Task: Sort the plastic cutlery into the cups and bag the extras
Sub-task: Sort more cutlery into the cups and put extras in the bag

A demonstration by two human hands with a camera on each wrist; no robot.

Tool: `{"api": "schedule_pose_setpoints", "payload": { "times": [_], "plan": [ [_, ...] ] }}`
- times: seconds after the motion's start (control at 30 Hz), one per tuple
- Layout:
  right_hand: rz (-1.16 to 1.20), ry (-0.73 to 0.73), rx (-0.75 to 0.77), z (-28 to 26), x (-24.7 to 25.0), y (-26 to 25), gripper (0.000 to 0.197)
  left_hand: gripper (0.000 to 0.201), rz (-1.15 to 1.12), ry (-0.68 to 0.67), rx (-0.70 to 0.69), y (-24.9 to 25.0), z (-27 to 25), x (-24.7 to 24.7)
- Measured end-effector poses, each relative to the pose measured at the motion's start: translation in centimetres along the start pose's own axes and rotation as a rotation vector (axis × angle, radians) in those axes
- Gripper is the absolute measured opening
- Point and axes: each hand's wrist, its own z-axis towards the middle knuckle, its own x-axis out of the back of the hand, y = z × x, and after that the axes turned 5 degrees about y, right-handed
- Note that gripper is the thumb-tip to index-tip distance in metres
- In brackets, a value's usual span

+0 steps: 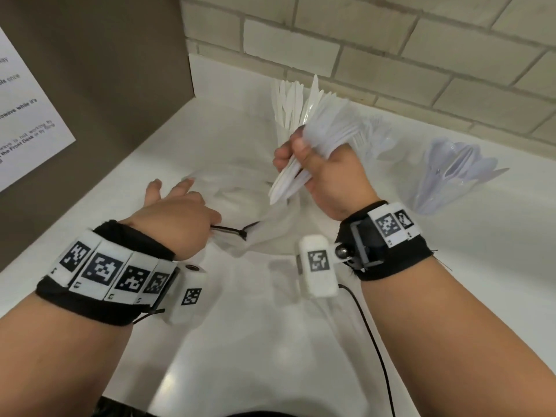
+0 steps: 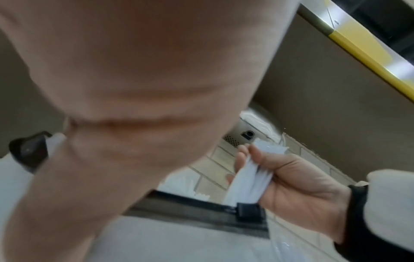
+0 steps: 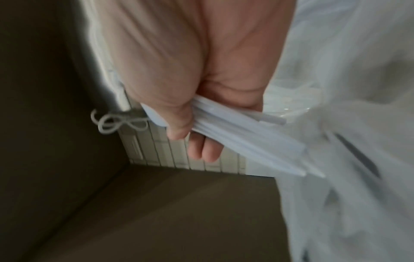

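Observation:
My right hand point(image 1: 319, 170) grips a thick bundle of white plastic cutlery point(image 1: 328, 124), handles pointing down-left over the mouth of a clear plastic bag point(image 1: 240, 188). The right wrist view shows that bundle point(image 3: 246, 140) clamped between thumb and fingers beside the bag point(image 3: 358, 88). My left hand point(image 1: 177, 203) holds the bag's rim by its black drawstring point(image 1: 231, 230), with two fingers stretched forward. Three clear cups stand behind: one with knives point(image 1: 288, 100), one with blurred cutlery point(image 1: 373, 130) just past my right hand, one with spoons point(image 1: 451, 173) at the right.
A brown cabinet side point(image 1: 90, 70) with a paper notice point(image 1: 24, 115) closes off the left. A pale brick wall point(image 1: 421, 55) runs along the back of the white counter point(image 1: 270, 341). A black cable point(image 1: 376, 341) trails from my right wrist.

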Motion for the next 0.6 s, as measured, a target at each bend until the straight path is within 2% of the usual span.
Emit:
{"api": "schedule_pose_setpoints", "payload": {
  "times": [0.07,0.17,0.3,0.4,0.47,0.5,0.57,0.6],
  "plan": [
    [0.155,0.098,-0.014,0.5,0.4,-0.9,0.015,0.039,0.000,0.004,0.076,-1.3,0.7,-0.1],
    [0.245,0.206,-0.035,0.9,1.0,-1.5,0.016,0.049,-0.019,-0.010,0.169,-3.4,1.1,0.4],
    [0.237,0.242,-0.125,0.4,1.1,-1.2,0.018,0.057,-0.102,-0.026,0.281,-5.5,1.1,1.1],
    [0.249,0.238,-0.184,0.0,1.2,-0.7,0.016,0.065,-0.186,0.015,0.307,-6.1,0.7,1.5],
    [0.255,0.235,-0.206,-0.2,1.2,-0.4,0.015,0.065,-0.208,0.124,0.283,-5.5,-0.1,2.5],
    [0.258,0.228,-0.212,-0.2,1.2,-0.3,0.015,0.061,-0.207,0.219,0.244,-5.0,-0.5,3.0],
    [0.261,0.200,-0.224,-0.2,1.0,-0.5,0.016,0.045,-0.287,0.498,0.095,-3.5,-1.3,4.3],
    [0.259,0.171,-0.233,-0.3,0.9,-0.6,0.016,0.037,-0.424,0.637,-0.006,-2.3,-1.7,5.0]
  ]
}}
